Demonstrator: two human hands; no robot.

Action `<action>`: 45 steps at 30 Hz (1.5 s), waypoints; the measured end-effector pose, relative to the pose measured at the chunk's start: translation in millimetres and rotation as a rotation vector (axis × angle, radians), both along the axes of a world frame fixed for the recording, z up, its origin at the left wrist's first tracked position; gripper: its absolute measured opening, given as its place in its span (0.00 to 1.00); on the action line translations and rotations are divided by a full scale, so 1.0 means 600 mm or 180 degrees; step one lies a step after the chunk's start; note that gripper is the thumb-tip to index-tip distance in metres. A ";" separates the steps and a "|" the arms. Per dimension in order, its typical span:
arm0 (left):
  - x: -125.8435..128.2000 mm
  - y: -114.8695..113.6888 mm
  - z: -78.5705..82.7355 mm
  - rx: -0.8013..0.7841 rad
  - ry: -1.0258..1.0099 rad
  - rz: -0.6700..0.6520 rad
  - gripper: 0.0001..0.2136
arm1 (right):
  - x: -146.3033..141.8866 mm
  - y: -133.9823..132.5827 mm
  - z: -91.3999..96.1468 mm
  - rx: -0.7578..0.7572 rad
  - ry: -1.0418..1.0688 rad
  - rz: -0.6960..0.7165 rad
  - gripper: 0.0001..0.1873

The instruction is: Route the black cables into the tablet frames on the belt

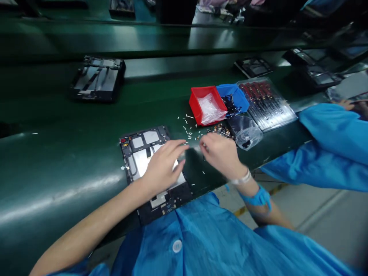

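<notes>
An opened tablet-like device (140, 160) lies on the green work surface, its black boards and silver battery panels facing up. My left hand (162, 166) is over its middle with the fingers stretched out and apart, hiding part of it. Just right of the device, my right hand (221, 155) is curled with thumb and fingertips together; whatever is between them is hidden. Beyond that hand is a pile of small metallic parts (221, 130). Tiny white strips (189, 135) are scattered between the device and a red bin (195, 109), which holds clear plastic bits.
Beside the red bin are a blue bin (241, 99) with black parts, a clear tray (280, 120) of red-and-black strips and a plastic bag (249, 137). Similar devices (97, 78) are stacked at the back left. A co-worker's blue sleeve (330, 124) rests at the right.
</notes>
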State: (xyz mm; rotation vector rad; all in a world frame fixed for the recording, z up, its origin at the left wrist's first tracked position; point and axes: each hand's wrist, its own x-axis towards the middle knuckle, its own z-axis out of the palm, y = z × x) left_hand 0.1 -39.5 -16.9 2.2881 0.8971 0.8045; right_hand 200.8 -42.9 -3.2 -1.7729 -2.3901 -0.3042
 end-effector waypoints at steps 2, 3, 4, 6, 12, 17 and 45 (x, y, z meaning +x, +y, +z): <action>0.011 -0.026 -0.013 0.0217 0.0445 -0.0347 0.18 | 0.007 -0.071 -0.026 0.0319 0.0124 0.0123 0.14; 0.016 -0.039 -0.020 0.0225 0.0649 -0.0536 0.19 | 0.008 -0.101 -0.040 0.0340 0.0218 0.0104 0.15; 0.020 -0.050 -0.027 0.0194 0.0806 -0.0722 0.21 | 0.009 -0.126 -0.052 0.0298 0.0371 0.0022 0.14; 0.026 -0.067 -0.038 0.0113 0.0987 -0.1036 0.23 | 0.015 -0.157 -0.070 0.0232 0.0865 -0.0179 0.11; 0.036 -0.074 -0.047 0.0187 0.1116 -0.1331 0.26 | 0.107 -0.152 -0.088 0.0900 0.1638 -0.1176 0.07; 0.039 -0.079 -0.046 0.0240 0.1266 -0.1312 0.27 | 0.173 -0.125 -0.111 0.0810 0.1800 -0.1850 0.07; 0.036 -0.076 -0.041 0.0567 0.1448 -0.1002 0.35 | 0.083 -0.153 -0.094 0.0590 0.2715 -0.1877 0.05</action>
